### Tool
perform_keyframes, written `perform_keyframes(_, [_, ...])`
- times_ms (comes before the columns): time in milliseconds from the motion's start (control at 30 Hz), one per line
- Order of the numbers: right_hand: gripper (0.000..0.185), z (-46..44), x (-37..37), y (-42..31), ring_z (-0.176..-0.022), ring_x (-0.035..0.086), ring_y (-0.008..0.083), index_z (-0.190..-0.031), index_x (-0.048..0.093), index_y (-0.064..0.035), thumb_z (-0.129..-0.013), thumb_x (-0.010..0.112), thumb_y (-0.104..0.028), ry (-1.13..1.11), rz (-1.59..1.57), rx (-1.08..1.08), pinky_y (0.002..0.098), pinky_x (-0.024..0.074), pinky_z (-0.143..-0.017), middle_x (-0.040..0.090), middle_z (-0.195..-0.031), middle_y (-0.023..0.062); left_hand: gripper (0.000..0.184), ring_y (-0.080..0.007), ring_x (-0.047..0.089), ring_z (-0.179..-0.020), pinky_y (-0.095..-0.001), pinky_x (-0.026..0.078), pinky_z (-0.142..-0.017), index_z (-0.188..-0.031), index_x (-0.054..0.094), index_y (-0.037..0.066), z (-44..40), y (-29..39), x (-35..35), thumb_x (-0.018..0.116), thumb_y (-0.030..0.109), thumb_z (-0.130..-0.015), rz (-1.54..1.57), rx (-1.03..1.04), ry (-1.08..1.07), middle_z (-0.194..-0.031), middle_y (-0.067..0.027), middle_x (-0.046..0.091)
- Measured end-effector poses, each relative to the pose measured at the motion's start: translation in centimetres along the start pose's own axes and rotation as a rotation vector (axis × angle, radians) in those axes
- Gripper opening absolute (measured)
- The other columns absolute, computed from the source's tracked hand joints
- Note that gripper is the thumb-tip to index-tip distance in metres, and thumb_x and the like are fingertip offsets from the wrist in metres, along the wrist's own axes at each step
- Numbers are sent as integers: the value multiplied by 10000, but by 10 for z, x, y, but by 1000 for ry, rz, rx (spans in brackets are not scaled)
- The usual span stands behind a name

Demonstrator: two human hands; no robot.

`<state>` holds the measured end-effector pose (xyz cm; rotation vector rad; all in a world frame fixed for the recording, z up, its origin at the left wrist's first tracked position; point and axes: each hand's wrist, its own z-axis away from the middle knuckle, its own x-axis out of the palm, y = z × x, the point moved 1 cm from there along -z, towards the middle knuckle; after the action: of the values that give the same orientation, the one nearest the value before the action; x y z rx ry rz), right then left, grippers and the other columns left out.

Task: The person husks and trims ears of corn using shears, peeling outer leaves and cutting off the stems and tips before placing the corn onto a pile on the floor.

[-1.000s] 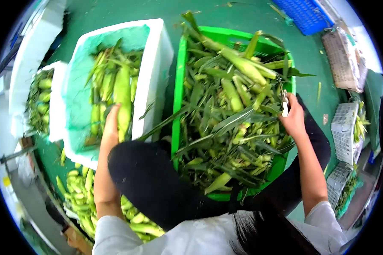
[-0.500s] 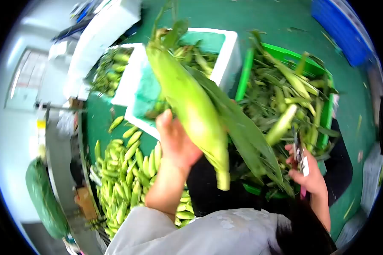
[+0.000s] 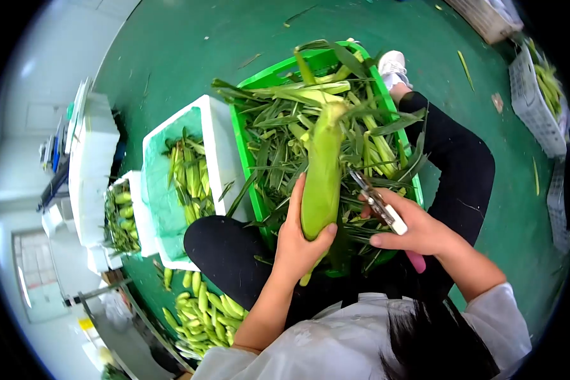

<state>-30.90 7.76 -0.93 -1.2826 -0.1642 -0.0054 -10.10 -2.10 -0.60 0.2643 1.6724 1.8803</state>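
My left hand (image 3: 301, 244) is wrapped round the lower part of an ear of corn (image 3: 323, 171) in its pale green husk. The ear points away from me, its cut-looking stalk end at the top and its narrow tip below my hand. To the right of it, my right hand (image 3: 421, 228) grips pruning shears (image 3: 379, 201) with a white part and a pink handle. Their metal blades point towards the ear, apart from it. Under both hands stands a bright green crate (image 3: 239, 139), heaped with husk leaves (image 3: 278, 149) and stalk pieces.
Left of the crate is a white foam box (image 3: 218, 142) with a green lining and some corn (image 3: 190, 174). Another foam box (image 3: 138, 206) holds more ears. Many husked ears (image 3: 206, 316) lie on the floor at lower left. A white basket (image 3: 525, 95) stands far right.
The view has swung, and the crate now sits in the middle. The ear has turned stalk end up over the crate, and the long loose leaf no longer hangs beside it. The shears are nearer the ear.
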Motion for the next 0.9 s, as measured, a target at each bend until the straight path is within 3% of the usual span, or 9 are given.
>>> perform_keyframes(133, [660, -7, -19, 5, -965, 581, 200, -1257, 463, 9, -801, 781, -346, 28, 135, -46, 326, 479, -858, 598, -1063, 104, 914, -306, 636, -1101, -363, 502, -926, -1521, 257, 148, 0, 6, -4, 730, 100, -739, -309, -6, -104, -1276, -196, 593])
perform_keyframes(300, [847, 6, -59, -6, -1071, 583, 331, -1349, 409, 55, -773, 773, -448, -76, 394, 28, 384, 463, -924, 573, -1169, 218, 902, -281, 635, -1113, -357, 496, -936, -1509, 283, 117, 3, 14, -3, 747, 128, -736, -269, -53, -179, -1273, -194, 599])
perform_keyframes(400, [865, 6, -62, 1, -1099, 572, 349, -1352, 404, 59, -761, 781, -448, -48, 397, -86, 393, 456, -941, 561, -1191, 231, 894, -285, 640, -1096, -353, 485, -947, -1511, 281, 116, -4, 23, -3, 747, 131, -749, -414, -16, -440, -1259, -195, 605])
perform_keyframes(533, [670, 1, -63, 11, -894, 625, 272, -1228, 518, 32, -765, 778, -376, -136, 473, -106, 368, 499, -794, 638, -999, 162, 887, -171, 496, -1240, -313, 364, -1058, -1518, 242, 40, -13, 3, -24, 733, 139, -786, 39, -347, -709, -1391, -113, 497])
perform_keyframes(600, [377, 4, -51, 17, -693, 608, 123, -1004, 603, 30, -773, 795, -198, -124, 149, -49, 291, 504, -630, 637, -768, 55, 887, -148, 427, -1285, -306, 320, -1087, -1517, 217, 3, -15, -9, -36, 715, 105, -789, 173, -451, -771, -1437, -83, 431])
perform_keyframes(667, [284, 12, -43, 13, -635, 589, 81, -971, 612, 14, -806, 777, -148, -146, -161, 189, 246, 496, -566, 630, -745, 28, 805, -142, 474, -1225, -295, 337, -1065, -1467, 333, 3, -11, -8, -37, 731, 108, -775, 189, -411, -692, -1343, -68, 519])
perform_keyframes(767, [252, 26, -13, 5, -587, 573, 74, -949, 618, -17, -833, 768, -185, 11, -458, 202, 224, 475, -532, 618, -732, 10, 691, -185, 573, -1117, -357, 346, -1064, -1335, 491, 19, -6, 6, -31, 779, 164, -723, -43, -357, -577, -1175, -86, 626])
perform_keyframes(867, [290, 24, 15, -1, -560, 531, 82, -879, 598, -39, -862, 730, -297, 209, -677, 169, 228, 432, -518, 561, -694, -2, 601, -259, 629, -980, -453, 346, -1050, -1186, 577, 42, 3, 26, -10, 812, 236, -668, -742, 249, -272, -1014, -115, 670])
perform_keyframes(900, [302, 19, 20, -2, -557, 525, 84, -847, 586, -46, -862, 726, -313, 242, -691, 219, 229, 424, -515, 552, -681, 0, 612, -305, 619, -939, -525, 331, -1037, -1148, 586, 38, 9, 27, -3, 820, 284, -639, -795, 263, -182, -972, -141, 666])
